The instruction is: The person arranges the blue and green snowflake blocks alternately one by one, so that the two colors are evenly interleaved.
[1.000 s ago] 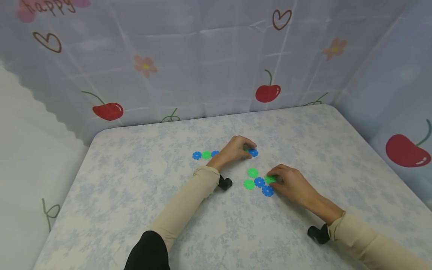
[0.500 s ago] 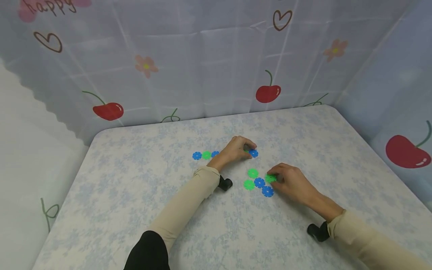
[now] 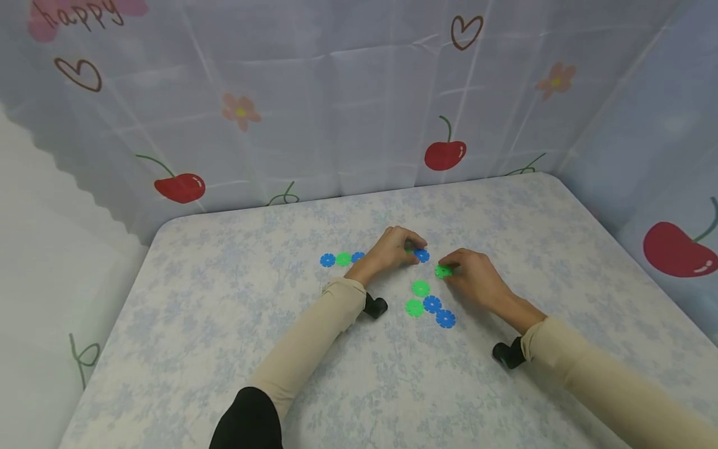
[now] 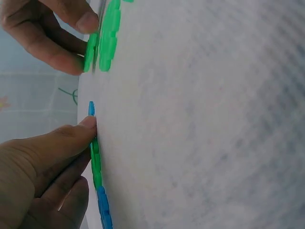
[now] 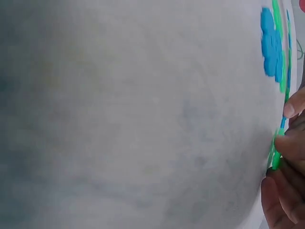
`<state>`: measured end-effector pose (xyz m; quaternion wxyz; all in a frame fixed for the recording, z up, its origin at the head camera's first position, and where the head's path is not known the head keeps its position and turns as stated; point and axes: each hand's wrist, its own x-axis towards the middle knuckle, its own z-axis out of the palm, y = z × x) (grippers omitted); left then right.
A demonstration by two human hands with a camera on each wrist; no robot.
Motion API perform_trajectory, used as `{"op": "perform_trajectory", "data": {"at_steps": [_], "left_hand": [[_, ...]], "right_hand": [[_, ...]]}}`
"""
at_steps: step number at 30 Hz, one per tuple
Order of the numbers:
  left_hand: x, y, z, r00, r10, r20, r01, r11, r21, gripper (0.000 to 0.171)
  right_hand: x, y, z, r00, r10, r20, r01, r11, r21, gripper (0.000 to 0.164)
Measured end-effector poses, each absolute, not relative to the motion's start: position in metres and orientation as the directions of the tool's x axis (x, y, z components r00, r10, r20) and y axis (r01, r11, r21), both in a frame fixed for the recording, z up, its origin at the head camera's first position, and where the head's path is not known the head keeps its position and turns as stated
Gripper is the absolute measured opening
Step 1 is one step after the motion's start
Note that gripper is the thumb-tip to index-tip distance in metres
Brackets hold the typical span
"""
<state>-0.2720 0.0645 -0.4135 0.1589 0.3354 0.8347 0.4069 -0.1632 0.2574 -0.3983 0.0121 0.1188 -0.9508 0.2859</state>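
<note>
A row of alternating blue and green notched plastic discs (image 3: 343,259) lies along the table, partly hidden by my left hand (image 3: 387,249). The thumb and fingers of that hand pinch the row near its right-end blue disc (image 3: 422,255). My right hand (image 3: 477,279) pinches a single green notched disc (image 3: 443,271), a short way right of and nearer than the row's end. The left wrist view shows this green disc (image 4: 90,51) apart from the row and a little above the tabletop. Whether the row's discs interlock under my left hand is hidden.
Loose discs lie nearer me: a green disc (image 3: 421,289), a second green disc (image 3: 414,308), a blue disc (image 3: 432,304) and another blue disc (image 3: 445,318). The pale floral tabletop (image 3: 224,324) ends at a printed curtain (image 3: 336,125). Black wrist-worn devices hang by both sleeves.
My right hand has lifted the green disc away from the loose discs and carried it away from me, closer to the row's right end. My left hand stays in place.
</note>
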Motion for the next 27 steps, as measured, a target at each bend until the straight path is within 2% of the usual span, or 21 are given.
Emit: {"op": "perform_trajectory", "data": {"at_steps": [6,12,22,27], "left_hand": [[-0.272,0.066,-0.414,-0.727,0.686,0.003,0.428,0.451,0.783,0.036],[-0.272,0.065,-0.415,-0.734,0.679,0.002,0.426,0.458,0.780,0.036],[-0.270,0.066,-0.412,-0.735,0.678,-0.008,0.427,0.472,0.772,0.037],[-0.270,0.066,-0.412,-0.736,0.677,-0.001,0.430,0.468,0.772,0.037]], "right_hand": [[-0.174,0.258,-0.399,-0.969,-0.226,0.095,-0.242,0.814,-0.528,0.024],[-0.176,0.255,-0.396,-0.971,-0.235,0.031,-0.217,0.825,-0.522,0.031],[-0.177,0.251,-0.395,-0.936,-0.351,0.030,-0.341,0.880,-0.331,0.023],[-0.183,0.252,-0.394,-0.936,-0.346,0.056,-0.345,0.883,-0.318,0.023]]}}
